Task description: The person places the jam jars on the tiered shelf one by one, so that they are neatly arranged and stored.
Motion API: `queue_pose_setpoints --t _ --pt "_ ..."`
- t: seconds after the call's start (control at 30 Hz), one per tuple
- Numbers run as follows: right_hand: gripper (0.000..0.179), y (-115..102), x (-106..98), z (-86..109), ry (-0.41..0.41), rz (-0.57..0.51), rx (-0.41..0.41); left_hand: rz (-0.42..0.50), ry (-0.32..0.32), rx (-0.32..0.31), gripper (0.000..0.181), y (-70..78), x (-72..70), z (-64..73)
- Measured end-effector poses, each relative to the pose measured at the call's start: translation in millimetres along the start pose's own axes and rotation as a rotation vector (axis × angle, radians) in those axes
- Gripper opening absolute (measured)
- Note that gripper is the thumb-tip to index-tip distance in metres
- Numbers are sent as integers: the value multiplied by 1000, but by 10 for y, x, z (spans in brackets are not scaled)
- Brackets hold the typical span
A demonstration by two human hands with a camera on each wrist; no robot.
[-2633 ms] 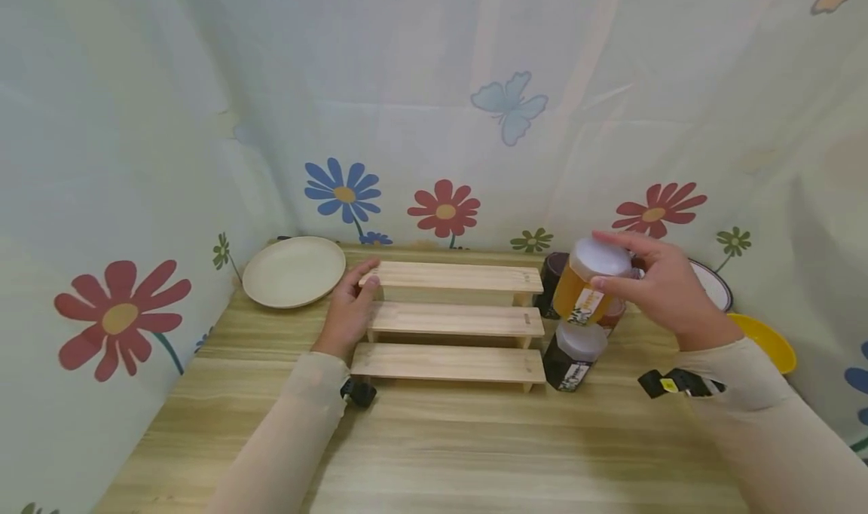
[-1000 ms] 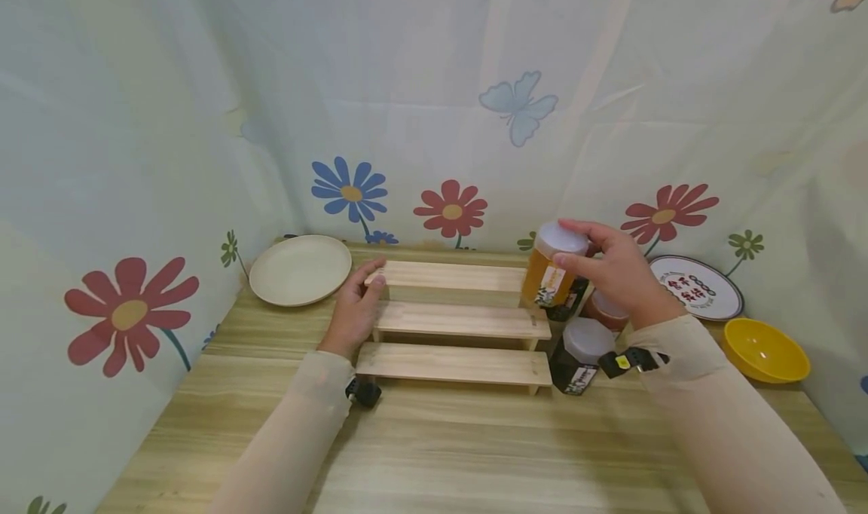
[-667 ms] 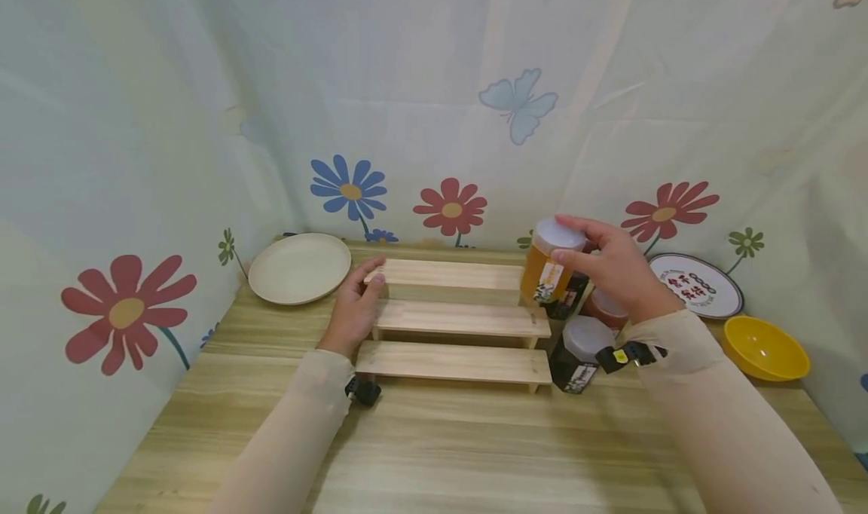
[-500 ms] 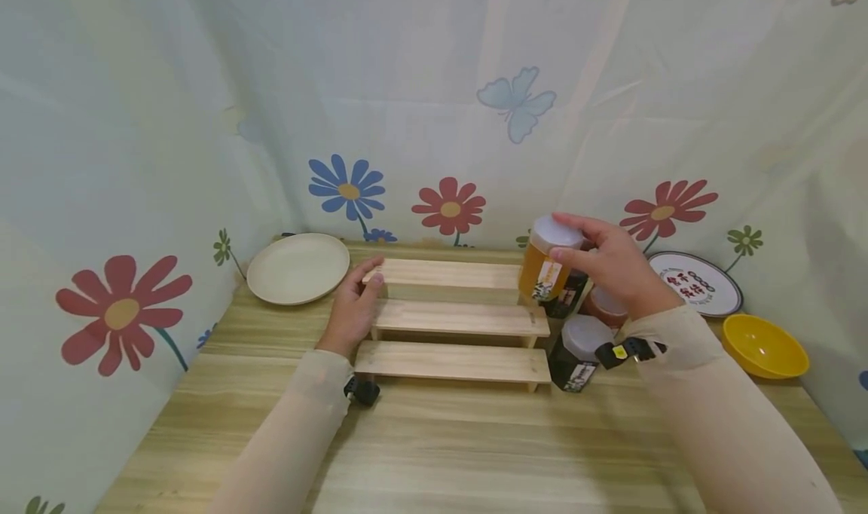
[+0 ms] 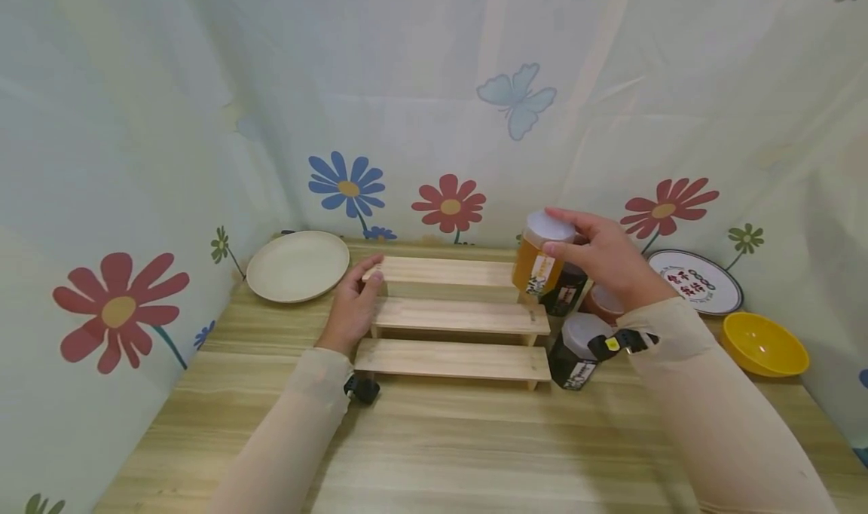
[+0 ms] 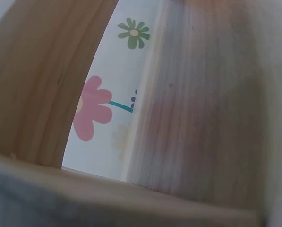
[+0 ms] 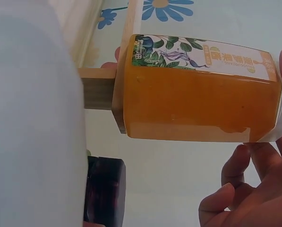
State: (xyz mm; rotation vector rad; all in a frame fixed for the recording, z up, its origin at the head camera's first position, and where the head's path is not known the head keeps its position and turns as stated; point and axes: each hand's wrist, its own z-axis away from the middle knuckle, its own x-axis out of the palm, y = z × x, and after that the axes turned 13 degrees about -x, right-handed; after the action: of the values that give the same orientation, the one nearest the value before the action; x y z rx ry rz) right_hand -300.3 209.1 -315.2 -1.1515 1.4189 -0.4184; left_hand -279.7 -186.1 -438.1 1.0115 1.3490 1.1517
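Observation:
In the head view a three-tier wooden stand point(image 5: 461, 316) is set on the table. My left hand point(image 5: 351, 303) grips the left end of its top tier, thumb on the board. The left wrist view shows its boards point(image 6: 197, 109) close up. My right hand point(image 5: 610, 261) holds a jar of orange contents point(image 5: 536, 265) by its white lid, thumb and fingers on either side. The jar stands nearly upright at the right end of the top tier, and in the right wrist view its base meets the board end. Below it are a dark jar point(image 5: 566, 292), a reddish jar point(image 5: 603, 303) and another dark jar point(image 5: 575, 352).
A cream plate point(image 5: 298, 267) lies at the back left. On the right are a white plate with red print point(image 5: 712, 292) and a yellow bowl point(image 5: 762, 348). A flowered curtain point(image 5: 407, 107) closes off the back and sides of the table point(image 5: 434, 446).
My right hand has carried the orange jar left, from over the other jars to the right end of the top tier, most recently only slightly. My left hand keeps its place on the stand.

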Motion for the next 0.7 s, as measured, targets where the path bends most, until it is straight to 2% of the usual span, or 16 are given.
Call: queue_pose_setpoints --t 0.33,0.53,0.7 --pt "72 13 54 -92 -5 -26 -11 -14 21 25 45 -296 2 -234" --pt "69 29 90 -150 -7 -48 -48 -41 6 60 45 -288 -18 -219" --pt "68 8 146 -190 9 -83 -40 -44 -5 62 46 -275 -27 -216"
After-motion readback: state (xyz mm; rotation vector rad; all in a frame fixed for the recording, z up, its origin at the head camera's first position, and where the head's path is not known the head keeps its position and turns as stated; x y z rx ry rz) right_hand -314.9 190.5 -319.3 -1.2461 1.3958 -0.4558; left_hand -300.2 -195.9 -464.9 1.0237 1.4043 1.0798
